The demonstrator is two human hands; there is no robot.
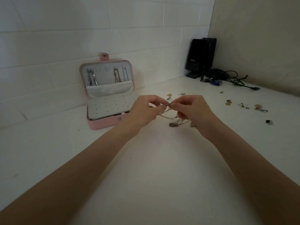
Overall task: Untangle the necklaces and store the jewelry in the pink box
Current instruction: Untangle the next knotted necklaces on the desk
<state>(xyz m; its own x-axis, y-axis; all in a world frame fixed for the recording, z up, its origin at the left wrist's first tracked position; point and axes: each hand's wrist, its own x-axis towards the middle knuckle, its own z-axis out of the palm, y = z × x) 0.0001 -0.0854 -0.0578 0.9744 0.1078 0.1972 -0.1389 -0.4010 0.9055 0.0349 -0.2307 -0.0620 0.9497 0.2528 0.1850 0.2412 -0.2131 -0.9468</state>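
Both my hands pinch necklace chain (167,111): left hand (146,109), right hand (193,109); chain strung left-right, tangle dangling below.

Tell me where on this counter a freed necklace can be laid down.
Bare counter lies between the forearms, nearer than the left hand and right hand; also left of the pink box. Crowded: the scattered earrings on the right, cables by the speakers.
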